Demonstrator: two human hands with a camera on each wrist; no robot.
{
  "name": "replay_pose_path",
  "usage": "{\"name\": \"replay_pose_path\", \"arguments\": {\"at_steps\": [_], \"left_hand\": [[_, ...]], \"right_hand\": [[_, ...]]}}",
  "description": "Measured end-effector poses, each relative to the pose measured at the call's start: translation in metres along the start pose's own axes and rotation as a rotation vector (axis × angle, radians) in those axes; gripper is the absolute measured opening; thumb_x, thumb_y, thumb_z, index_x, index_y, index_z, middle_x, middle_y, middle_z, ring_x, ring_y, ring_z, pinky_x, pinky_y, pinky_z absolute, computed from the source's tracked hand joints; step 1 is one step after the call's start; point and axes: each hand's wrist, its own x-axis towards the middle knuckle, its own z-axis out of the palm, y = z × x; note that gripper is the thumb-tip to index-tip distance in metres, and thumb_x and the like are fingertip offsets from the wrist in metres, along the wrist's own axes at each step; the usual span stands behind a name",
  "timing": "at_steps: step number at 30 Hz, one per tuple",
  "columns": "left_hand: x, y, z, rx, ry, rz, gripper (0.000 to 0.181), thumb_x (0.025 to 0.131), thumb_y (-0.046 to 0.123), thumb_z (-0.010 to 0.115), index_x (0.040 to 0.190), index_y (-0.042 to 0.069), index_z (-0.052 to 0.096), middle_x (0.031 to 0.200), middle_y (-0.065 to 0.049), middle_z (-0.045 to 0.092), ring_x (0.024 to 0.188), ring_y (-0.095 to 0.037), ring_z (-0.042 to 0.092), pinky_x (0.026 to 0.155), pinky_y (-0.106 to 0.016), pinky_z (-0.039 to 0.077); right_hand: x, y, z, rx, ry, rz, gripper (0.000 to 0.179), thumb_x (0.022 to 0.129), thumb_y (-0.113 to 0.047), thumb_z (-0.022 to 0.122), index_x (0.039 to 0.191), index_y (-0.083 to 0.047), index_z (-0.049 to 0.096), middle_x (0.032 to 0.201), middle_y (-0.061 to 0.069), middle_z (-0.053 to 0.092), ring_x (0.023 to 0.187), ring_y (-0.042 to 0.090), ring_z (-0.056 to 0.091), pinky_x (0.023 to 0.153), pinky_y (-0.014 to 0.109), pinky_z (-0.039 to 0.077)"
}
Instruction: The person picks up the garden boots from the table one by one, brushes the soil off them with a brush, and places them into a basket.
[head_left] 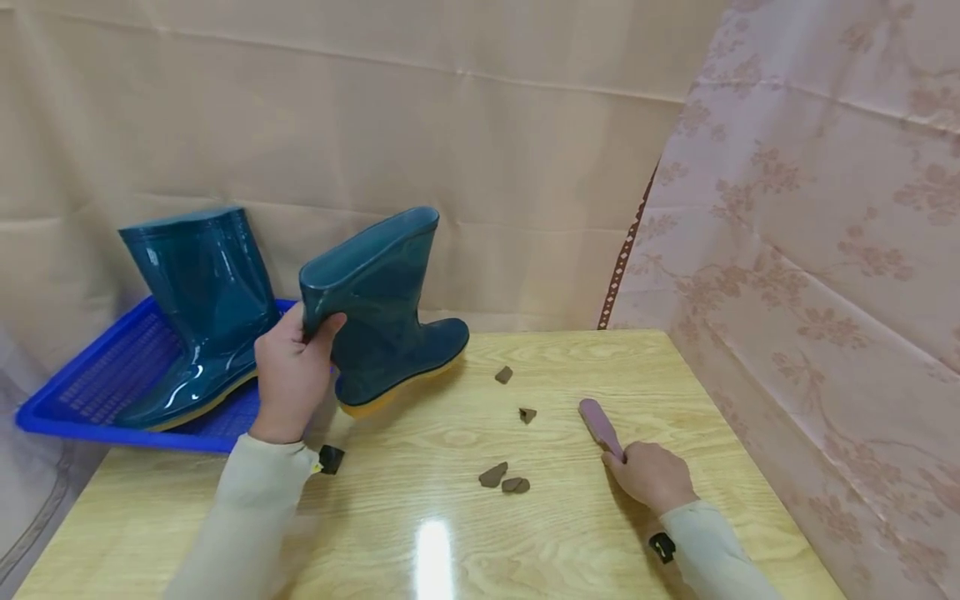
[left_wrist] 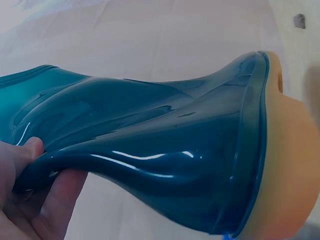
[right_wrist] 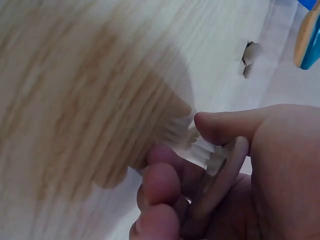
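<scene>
My left hand (head_left: 294, 375) grips a dark teal rubber boot (head_left: 386, 300) by the back of its shaft, thumb on one side and fingers on the other. The boot hangs tilted above the table, its toe pointing right and its yellowish sole (left_wrist: 287, 165) facing right in the left wrist view. In my right hand (head_left: 654, 477) is a mauve brush (head_left: 597, 423) with pale bristles (right_wrist: 202, 151), held by its handle low over the table at the right. A matching boot (head_left: 206, 292) stands leaning in the blue basket (head_left: 82, 429) at the left.
Several small brown pieces (head_left: 493, 475) lie scattered on the wood-grain table (head_left: 570, 533) between the hands. A beige cloth (head_left: 480, 150) hangs behind the table, and a pink flowered cloth (head_left: 817, 250) runs along its right edge.
</scene>
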Motion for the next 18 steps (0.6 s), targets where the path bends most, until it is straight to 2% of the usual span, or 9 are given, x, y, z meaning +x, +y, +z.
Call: {"name": "replay_pose_path", "arguments": {"at_steps": [6, 10, 14, 18], "left_hand": [[0.002, 0.010, -0.024, -0.051, 0.094, 0.030, 0.017, 0.100, 0.017, 0.070, 0.108, 0.004, 0.076, 0.080, -0.008, 0.068, 0.061, -0.004, 0.055, 0.055, -0.016, 0.043], [0.005, 0.011, -0.041, -0.073, 0.183, 0.092, 0.014, 0.097, 0.009, 0.072, 0.107, 0.000, 0.076, 0.080, 0.005, 0.066, 0.062, -0.003, 0.052, 0.056, -0.015, 0.040], [0.008, 0.011, -0.058, -0.047, 0.265, 0.123, 0.015, 0.094, 0.007, 0.075, 0.105, -0.004, 0.075, 0.079, 0.017, 0.061, 0.065, -0.001, 0.052, 0.059, -0.016, 0.039], [0.010, 0.001, -0.071, -0.032, 0.334, 0.119, 0.020, 0.093, 0.011, 0.077, 0.106, -0.004, 0.076, 0.084, 0.015, 0.067, 0.071, 0.001, 0.057, 0.068, -0.015, 0.045]], "right_hand": [[0.004, 0.002, -0.006, 0.008, -0.039, -0.004, 0.049, 0.103, -0.049, 0.053, 0.073, -0.011, 0.060, 0.062, 0.004, 0.053, 0.055, 0.020, 0.051, 0.049, 0.032, 0.038], [0.010, 0.004, -0.009, -0.017, -0.050, -0.009, 0.050, 0.103, -0.050, 0.053, 0.079, -0.008, 0.063, 0.067, 0.006, 0.057, 0.059, 0.022, 0.054, 0.052, 0.036, 0.042], [0.015, 0.006, -0.009, -0.055, -0.069, -0.003, 0.051, 0.103, -0.053, 0.052, 0.082, -0.007, 0.063, 0.073, 0.007, 0.060, 0.063, 0.023, 0.055, 0.054, 0.038, 0.044], [0.023, 0.007, -0.009, -0.046, -0.092, -0.009, 0.054, 0.104, -0.053, 0.050, 0.073, -0.009, 0.059, 0.065, 0.005, 0.056, 0.056, 0.019, 0.051, 0.050, 0.032, 0.039]]}}
